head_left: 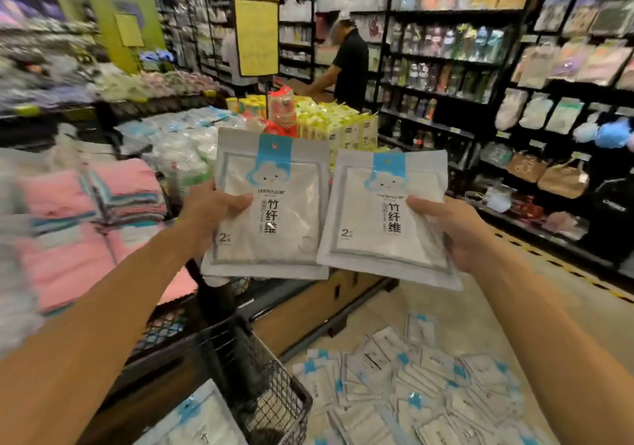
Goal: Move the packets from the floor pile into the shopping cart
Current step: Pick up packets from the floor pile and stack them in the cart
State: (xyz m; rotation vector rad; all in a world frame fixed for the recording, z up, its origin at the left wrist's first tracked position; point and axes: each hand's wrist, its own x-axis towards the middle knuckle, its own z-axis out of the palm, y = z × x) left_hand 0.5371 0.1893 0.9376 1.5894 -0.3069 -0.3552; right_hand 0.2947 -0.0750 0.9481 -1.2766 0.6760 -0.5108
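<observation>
Head view. Both arms are out in front, each hand holding packets upright at chest height.

The left hand (214,211) pinches the left packet (271,204) at its left edge, at about 9 o'clock on the pack, thumb across the printed face and fingers behind. The right hand (453,228) pinches the right packet (387,218) at its right edge, at about 3 o'clock, thumb on the face. A second layer shows along the lower edge of each, so each hand may hold more than one; I cannot tell how many. The two packs sit side by side, edges touching or just overlapping at centre.

The floor pile (429,386) lies at 5 o'clock in the frame: many flat packs of the same kind, fanned and overlapping on the tiled floor.

The shopping cart (274,393), with a dark mesh wall, stands at 7 o'clock, just beside the pile. One packet in the cart (202,417) is already visible.

Handling judgement: flat sealed pouches, glossy film over folded cloth. They are likely light, floppy rather than stiff, not fragile, and slippery face to face. A pinch at the edge works for one or two; a stack would want a grip across the middle with fingers underneath, or it may slide apart.

Around: folded pink towels (96,204) at 9 o'clock, and a person in dark clothes (350,67) at the shelves at 12 o'clock.
</observation>
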